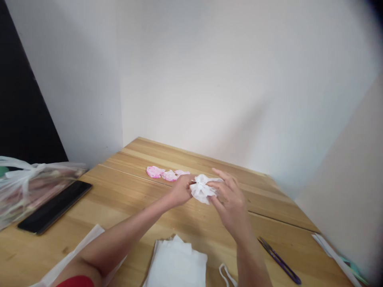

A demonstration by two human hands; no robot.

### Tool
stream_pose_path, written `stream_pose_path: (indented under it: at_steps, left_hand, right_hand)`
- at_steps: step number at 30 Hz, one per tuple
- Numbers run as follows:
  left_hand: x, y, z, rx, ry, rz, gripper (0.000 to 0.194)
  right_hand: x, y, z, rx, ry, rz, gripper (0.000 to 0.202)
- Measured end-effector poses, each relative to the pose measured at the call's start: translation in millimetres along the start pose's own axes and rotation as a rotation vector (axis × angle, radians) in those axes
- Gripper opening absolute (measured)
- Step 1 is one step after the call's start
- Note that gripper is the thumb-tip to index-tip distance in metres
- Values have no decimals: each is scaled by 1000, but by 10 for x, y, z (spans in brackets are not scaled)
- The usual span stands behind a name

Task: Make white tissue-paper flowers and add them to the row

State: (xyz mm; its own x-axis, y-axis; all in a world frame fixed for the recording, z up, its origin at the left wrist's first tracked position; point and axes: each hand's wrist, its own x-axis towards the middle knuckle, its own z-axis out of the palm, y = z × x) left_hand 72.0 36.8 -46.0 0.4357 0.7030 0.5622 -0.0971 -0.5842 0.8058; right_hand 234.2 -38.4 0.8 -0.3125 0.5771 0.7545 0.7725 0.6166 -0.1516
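A white tissue-paper flower [202, 189] with ruffled layers is held above the table, between both hands. My left hand [182, 189] is closed round its back side; the fingertips are mostly hidden behind the paper. My right hand [230, 197] has its thumb and a finger closed on the flower's right edge, while other fingers are stretched out. Behind my left hand lie crumpled pink-and-white paper flowers [155, 172] on the wooden table [134, 235]. Nearer to me is a stack of white tissue sheets [178, 263], below the hands.
Purple-handled snips [279, 260] lie right of my right forearm. A loop of white cord [227, 275] is near the front edge. At left are a black phone [55, 207] and a tied plastic bag [28, 189]. White walls [209, 79] border the table's back.
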Motion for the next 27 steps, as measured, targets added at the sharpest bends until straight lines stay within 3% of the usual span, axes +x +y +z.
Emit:
stream_pose_path:
  at_steps: [3, 9, 18, 27]
  left_hand:
    - [-12, 9, -5, 16, -15, -11, 9]
    - [-20, 64, -33, 134, -14, 99, 23]
    - [8, 62, -13, -128, 6, 13, 12]
    - [-12, 35, 3, -109, -32, -29, 14]
  right_hand:
    - [9, -9, 3, 22, 65, 3, 11]
    - [6, -37, 3, 101, 134, 166, 10]
    - [-9, -19, -93, 38, -42, 53, 20]
    - [-11, 0, -64, 27, -74, 36, 26]
